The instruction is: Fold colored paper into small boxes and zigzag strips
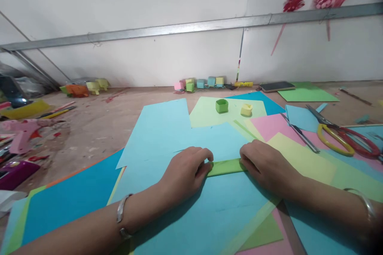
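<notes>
A narrow folded green paper strip (226, 167) lies across light blue paper sheets (179, 139) in the middle. My left hand (188, 169) is closed on its left end, thumb and fingers pinched together. At the strip's right end, my right hand (266, 165) is closed with curled fingers pressing on it. Between the two hands the strip's middle part shows flat. Beyond them, a small green folded paper box (222, 106) and a small pale yellow folded piece (246, 110) rest on a light green sheet (203, 111).
Scissors (338, 135) and a metal-coloured cutter (302, 135) lie on papers to the right. A phone (277, 86) is at the back. On the left are a pink glue gun (22, 131) and a purple object (18, 173). Small paper cubes (201, 83) line the wall.
</notes>
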{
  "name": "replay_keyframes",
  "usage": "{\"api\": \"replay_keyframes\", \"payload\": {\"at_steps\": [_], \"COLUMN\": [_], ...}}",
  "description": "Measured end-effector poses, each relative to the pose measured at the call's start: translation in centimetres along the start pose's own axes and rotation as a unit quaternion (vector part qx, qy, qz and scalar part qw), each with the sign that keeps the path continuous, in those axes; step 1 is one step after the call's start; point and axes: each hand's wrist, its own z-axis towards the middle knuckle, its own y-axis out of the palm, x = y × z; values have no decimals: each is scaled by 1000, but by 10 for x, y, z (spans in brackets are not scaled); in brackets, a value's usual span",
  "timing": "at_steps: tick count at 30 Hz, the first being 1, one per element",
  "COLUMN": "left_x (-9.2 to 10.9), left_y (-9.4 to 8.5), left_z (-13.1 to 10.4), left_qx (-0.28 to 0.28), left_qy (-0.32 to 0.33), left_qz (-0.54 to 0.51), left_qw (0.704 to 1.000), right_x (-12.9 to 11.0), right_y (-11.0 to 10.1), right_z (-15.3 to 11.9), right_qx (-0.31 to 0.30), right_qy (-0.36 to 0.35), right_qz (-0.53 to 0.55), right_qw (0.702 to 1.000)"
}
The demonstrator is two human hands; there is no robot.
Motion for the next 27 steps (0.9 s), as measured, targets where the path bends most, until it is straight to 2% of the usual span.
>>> {"api": "replay_keyframes", "payload": {"at_steps": [8,12,14,16,19,22,24,27], "left_x": [-6,-6,-7,-7,-7,-8,-8,-9], "left_y": [1,1,1,2,1,1,2,2], "left_z": [3,3,4,5,8,10,10,10], "left_qx": [-24,-28,-13,30,72,47,40,38], "left_qy": [15,36,59,93,182,254,260,250], "left_qz": [-15,11,33,54,62,67,71,72], "left_qw": [999,999,998,994,979,964,962,965], "right_x": [1,3,3,3,1,0,0,-4], "right_y": [-3,-3,-3,-3,-3,-4,-6,-9], "right_z": [3,4,5,5,5,6,6,3], "right_qx": [-38,-46,-45,-28,31,52,36,11], "right_qy": [29,6,-11,-29,-80,-175,-231,-264], "right_qz": [33,11,-4,-24,-61,-69,-67,-106], "right_qw": [998,999,999,999,994,981,970,959]}}
